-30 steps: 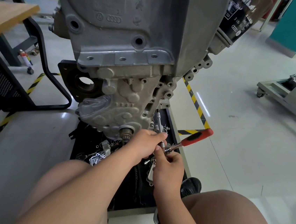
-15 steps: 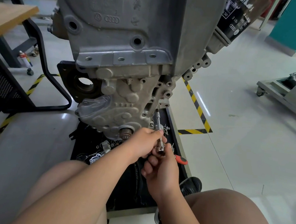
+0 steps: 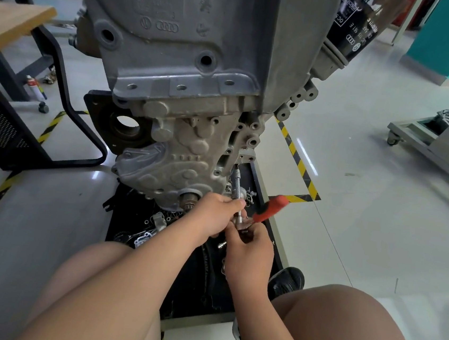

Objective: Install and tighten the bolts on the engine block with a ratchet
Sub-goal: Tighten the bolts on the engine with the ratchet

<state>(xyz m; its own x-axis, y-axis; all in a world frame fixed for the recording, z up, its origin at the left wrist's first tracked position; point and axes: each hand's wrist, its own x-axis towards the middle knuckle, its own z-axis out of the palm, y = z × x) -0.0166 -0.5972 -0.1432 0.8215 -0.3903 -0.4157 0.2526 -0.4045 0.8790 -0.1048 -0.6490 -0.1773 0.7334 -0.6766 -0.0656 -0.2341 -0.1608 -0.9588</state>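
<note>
The left hand (image 3: 217, 214) pinches the extension bar (image 3: 237, 183), whose long axis runs from the head of the ratchet (image 3: 270, 210), gripped in the right hand (image 3: 249, 251), away to the lower right edge of the engine block (image 3: 190, 63), the red handle jutting far-right.

Left hand (image 3: 214, 214): back toward the camera, fingers curled round the metal shaft of the ratchet (image 3: 270, 209).
Left forearm (image 3: 136, 285): bare, runs from the lower left up to the wrist.
Right hand (image 3: 250, 251): just below the left hand and touching it, fingertips pinching the ratchet at its head.
Right forearm (image 3: 265, 321): bare, rises from the bottom edge, wrist straight.
</note>
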